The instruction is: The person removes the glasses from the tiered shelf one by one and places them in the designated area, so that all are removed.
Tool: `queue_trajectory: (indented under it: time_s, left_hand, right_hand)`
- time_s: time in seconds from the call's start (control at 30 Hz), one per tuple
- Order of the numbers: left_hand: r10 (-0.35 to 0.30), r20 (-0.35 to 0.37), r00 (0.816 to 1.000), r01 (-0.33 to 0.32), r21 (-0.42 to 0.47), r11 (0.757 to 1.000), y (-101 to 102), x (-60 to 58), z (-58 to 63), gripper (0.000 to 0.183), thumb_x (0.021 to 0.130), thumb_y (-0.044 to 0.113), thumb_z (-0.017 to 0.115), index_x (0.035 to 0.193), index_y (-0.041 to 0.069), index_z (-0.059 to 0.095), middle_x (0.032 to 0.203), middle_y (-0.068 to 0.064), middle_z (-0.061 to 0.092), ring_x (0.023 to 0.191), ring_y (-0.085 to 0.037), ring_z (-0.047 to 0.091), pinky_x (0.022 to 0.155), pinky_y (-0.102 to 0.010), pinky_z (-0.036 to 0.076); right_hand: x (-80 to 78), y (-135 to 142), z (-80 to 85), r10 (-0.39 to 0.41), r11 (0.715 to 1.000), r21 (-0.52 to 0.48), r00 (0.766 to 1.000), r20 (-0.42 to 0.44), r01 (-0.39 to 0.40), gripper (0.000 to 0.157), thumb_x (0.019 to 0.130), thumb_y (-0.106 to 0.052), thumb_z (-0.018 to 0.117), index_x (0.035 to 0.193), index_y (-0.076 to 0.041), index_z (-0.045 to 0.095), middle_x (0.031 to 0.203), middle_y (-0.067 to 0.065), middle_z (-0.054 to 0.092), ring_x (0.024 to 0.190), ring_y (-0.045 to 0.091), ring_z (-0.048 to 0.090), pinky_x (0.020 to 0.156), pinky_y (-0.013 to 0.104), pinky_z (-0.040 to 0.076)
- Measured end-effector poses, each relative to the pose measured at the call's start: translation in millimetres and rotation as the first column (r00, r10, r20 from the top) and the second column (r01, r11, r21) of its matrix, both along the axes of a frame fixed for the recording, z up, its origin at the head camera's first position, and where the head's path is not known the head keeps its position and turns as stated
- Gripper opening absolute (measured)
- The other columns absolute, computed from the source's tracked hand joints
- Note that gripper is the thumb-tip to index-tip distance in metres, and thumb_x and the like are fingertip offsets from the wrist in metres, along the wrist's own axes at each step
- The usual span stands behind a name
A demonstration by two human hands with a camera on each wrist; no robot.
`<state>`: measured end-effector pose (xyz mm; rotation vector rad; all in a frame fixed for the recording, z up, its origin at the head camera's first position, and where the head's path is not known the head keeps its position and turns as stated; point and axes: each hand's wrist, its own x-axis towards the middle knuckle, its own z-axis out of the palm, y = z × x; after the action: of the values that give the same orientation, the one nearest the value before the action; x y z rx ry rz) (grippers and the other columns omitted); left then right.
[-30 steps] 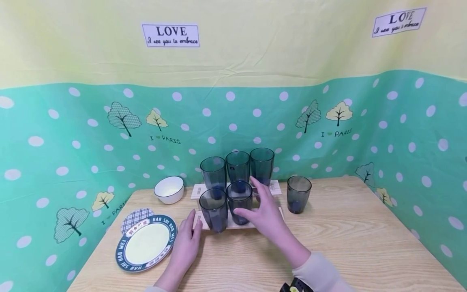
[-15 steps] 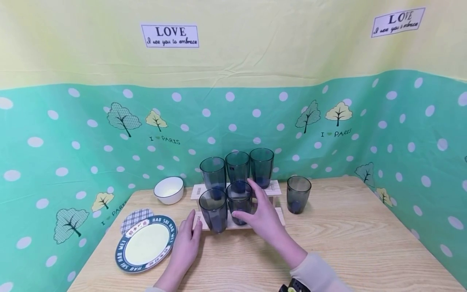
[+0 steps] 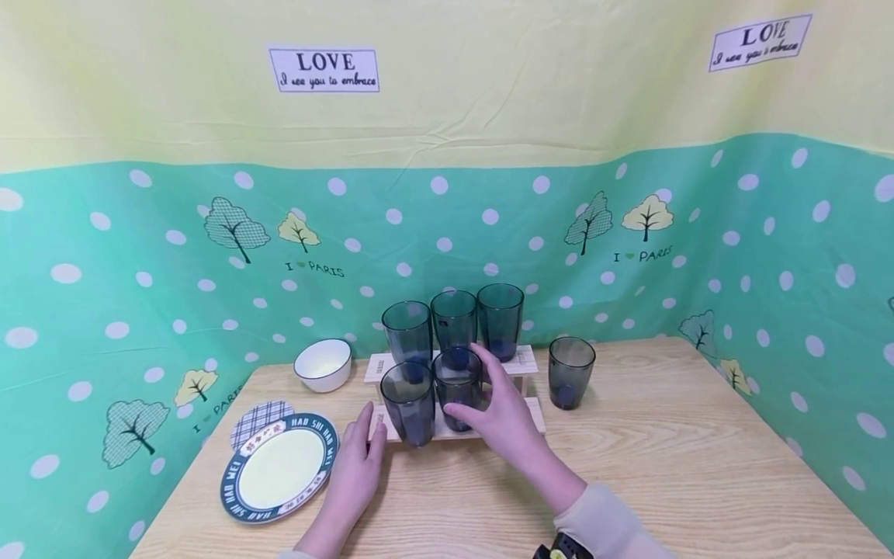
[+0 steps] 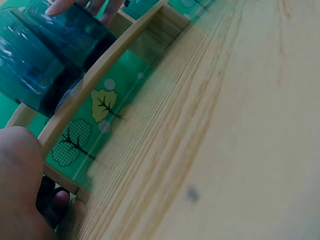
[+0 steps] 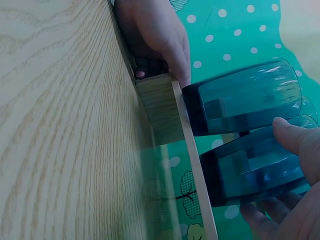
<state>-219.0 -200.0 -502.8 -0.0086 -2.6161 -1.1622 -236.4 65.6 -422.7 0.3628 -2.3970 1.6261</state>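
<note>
My right hand (image 3: 506, 415) grips a dark smoked-glass tumbler (image 5: 255, 167), thumb on the near side and fingers round the far side. This tumbler stands upright on the lower step of a two-step wooden rack (image 3: 534, 415), at the right of another tumbler (image 3: 410, 404). At the rack's left end, my left hand (image 3: 358, 466) holds the lower step; in the right wrist view its thumb lies on the board and its fingers curl at the end. Behind, three tumblers (image 3: 500, 318) stand in a row on the upper step.
A single tumbler (image 3: 571, 373) stands on the table (image 3: 670, 458) right of the rack. To the left are a white bowl (image 3: 323, 365) and a green-rimmed plate (image 3: 279, 467), which overlaps a checked round piece (image 3: 262, 419). A polka-dot cloth (image 3: 447, 202) hangs behind.
My right hand has shifted slightly left, its thumb and fingers closing in on the front right tumbler. The left hand and the tumblers have stayed in place.
</note>
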Motion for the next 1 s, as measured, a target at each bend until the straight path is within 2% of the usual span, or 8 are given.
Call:
queue_trajectory:
  time_s: [0.3,0.47,0.7,0.8,1.0]
  left_hand:
    - [-0.008,-0.002,1.000,0.008,0.005,1.000,-0.8,0.6,-0.2,0.060,0.121,0.033,0.047,0.169,-0.001,0.038,0.146,-0.025,0.061,0.120,-0.033,0.064,0.105,-0.058,0.054]
    - [-0.009,-0.005,1.000,0.009,0.003,1.000,-1.1,0.4,-0.9,0.060,0.121,0.034,0.047,0.169,-0.002,0.039,0.145,-0.025,0.062,0.117,-0.031,0.064,0.103,-0.057,0.055]
    - [-0.006,-0.002,1.000,0.006,0.003,1.000,-1.3,0.0,-0.8,0.059,0.120,0.032,0.048,0.168,-0.001,0.039,0.144,-0.024,0.062,0.114,-0.030,0.064,0.102,-0.056,0.055]
    - [-0.006,-0.005,1.000,0.006,0.004,1.000,-0.8,-0.1,-0.3,0.059,0.120,0.031,0.049,0.168,-0.002,0.040,0.144,-0.025,0.062,0.116,-0.031,0.064,0.103,-0.057,0.055]
    - [-0.007,-0.003,1.000,0.007,0.008,1.000,-0.3,-0.2,0.5,0.060,0.120,0.032,0.048,0.169,-0.002,0.038,0.147,-0.027,0.060,0.126,-0.037,0.063,0.109,-0.060,0.052]
  right_hand:
    - [2.2,0.4,2.2,-0.013,1.000,-0.003,1.000,0.020,0.013,0.103,0.087,-0.025,0.098,0.171,-0.034,0.039,0.159,0.018,0.055,0.129,0.042,0.067,0.104,0.055,0.059]
    - [2.8,2.4,6.7,-0.027,0.999,0.033,0.999,0.042,0.026,0.106,0.087,-0.028,0.099,0.172,-0.035,0.036,0.158,0.014,0.058,0.133,0.039,0.065,0.107,0.057,0.056]
    - [2.8,6.9,10.7,-0.041,0.995,0.088,0.999,0.024,0.039,0.104,0.086,-0.031,0.099,0.171,-0.032,0.039,0.160,0.010,0.056,0.142,0.037,0.057,0.113,0.063,0.050]
    - [2.6,8.7,12.0,-0.037,0.995,0.097,0.999,0.018,0.035,0.103,0.085,-0.031,0.100,0.170,-0.032,0.041,0.161,0.010,0.056,0.144,0.037,0.055,0.115,0.063,0.048]
    - [4.4,11.8,19.1,-0.025,0.994,0.105,0.999,0.019,0.023,0.101,0.084,-0.028,0.100,0.168,-0.031,0.043,0.154,0.009,0.061,0.138,0.035,0.060,0.112,0.059,0.052]
